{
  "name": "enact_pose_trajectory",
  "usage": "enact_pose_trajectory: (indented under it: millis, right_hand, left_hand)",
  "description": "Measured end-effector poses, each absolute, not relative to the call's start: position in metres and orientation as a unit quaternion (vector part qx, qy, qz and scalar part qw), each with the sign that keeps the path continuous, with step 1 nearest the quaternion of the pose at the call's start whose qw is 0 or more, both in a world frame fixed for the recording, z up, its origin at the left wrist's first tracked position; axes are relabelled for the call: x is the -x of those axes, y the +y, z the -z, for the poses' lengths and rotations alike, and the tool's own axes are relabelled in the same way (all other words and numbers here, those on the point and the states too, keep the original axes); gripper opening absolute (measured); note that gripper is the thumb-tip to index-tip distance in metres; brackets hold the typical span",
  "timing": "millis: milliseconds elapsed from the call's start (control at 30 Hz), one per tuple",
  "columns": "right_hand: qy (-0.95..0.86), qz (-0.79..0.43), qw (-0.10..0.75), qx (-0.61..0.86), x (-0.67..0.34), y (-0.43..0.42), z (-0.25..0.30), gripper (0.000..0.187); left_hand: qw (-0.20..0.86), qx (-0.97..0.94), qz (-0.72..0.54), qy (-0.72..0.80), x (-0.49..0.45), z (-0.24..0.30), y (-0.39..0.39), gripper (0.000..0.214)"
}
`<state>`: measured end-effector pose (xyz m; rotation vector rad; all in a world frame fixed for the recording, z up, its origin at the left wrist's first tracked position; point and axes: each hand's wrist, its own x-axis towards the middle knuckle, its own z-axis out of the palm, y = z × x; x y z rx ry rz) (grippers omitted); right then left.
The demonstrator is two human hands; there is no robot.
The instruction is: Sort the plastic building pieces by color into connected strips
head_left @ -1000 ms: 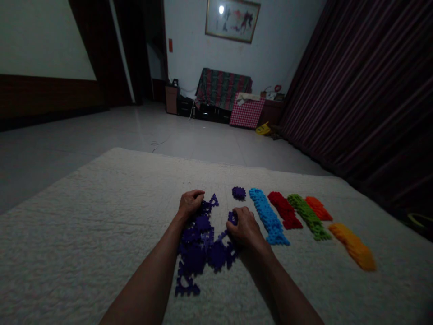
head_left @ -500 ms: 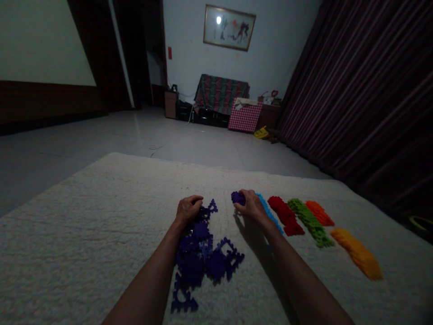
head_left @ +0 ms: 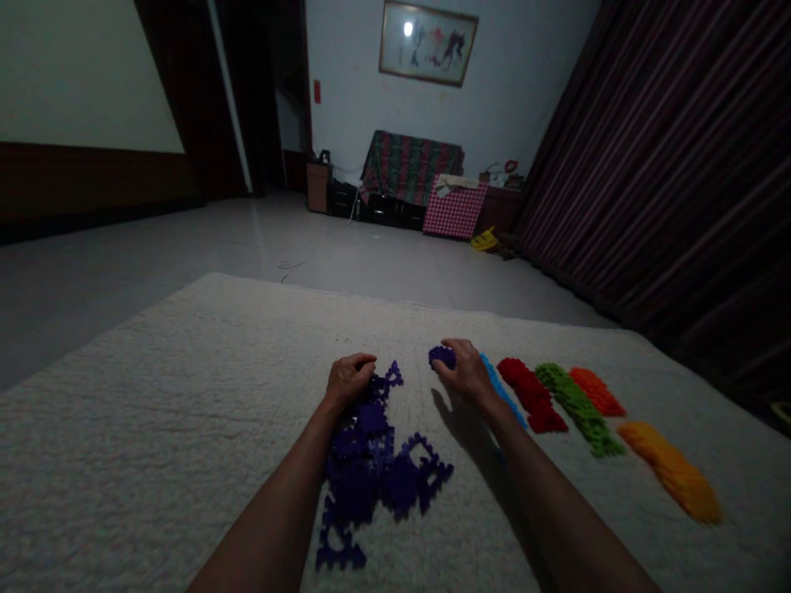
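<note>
Purple notched plastic pieces [head_left: 355,486] lie in a loose, overlapping pile in front of me, some solid and some with cut-out middles. At the far left edge of this pile is my left hand [head_left: 349,380], its fingers curled together; what they hold, if anything, is hidden. My right hand [head_left: 466,372] grips a small bunch of purple pieces [head_left: 441,357] between thumb and fingers, to the right of the pile. Beyond its wrist runs a row of light blue pieces [head_left: 505,394], partly covered by my right arm.
Rows of red [head_left: 532,395], green [head_left: 579,408], orange-red [head_left: 596,391] and yellow-orange pieces [head_left: 671,469] lie to the right on the cream quilted mat [head_left: 185,395]. Behind the mat are a tiled floor, a cloth-covered cabinet [head_left: 411,169] and a dark curtain [head_left: 655,165].
The whole view has shifted slightly, so things appear a little further right. Both hands keep nearly the same places over the mat, and my right hand still grips the purple pieces.
</note>
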<state>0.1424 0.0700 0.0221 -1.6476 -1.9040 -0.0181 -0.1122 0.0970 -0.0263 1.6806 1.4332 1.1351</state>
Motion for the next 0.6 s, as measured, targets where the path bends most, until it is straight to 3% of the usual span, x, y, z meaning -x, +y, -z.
enact_pose_trajectory:
  millis: [233, 367, 600]
  right_hand:
    - [-0.755, -0.177, 0.363, 0.516, -0.081, 0.010, -0.007, 0.022]
    - [-0.779, -0.201, 0.354, 0.477, -0.057, -0.007, 0.001, 0.015]
    - [-0.814, -0.162, 0.307, 0.466, -0.048, -0.014, 0.005, 0.041]
  left_hand:
    - [0.418, -0.582, -0.472, 0.514, 0.117, 0.030, 0.102, 0.031]
    - [0.473, -0.548, -0.485, 0.491, 0.118, 0.029, 0.102, 0.035]
    - [0.488, -0.541, -0.495, 0.473, 0.116, 0.023, 0.100, 0.035]
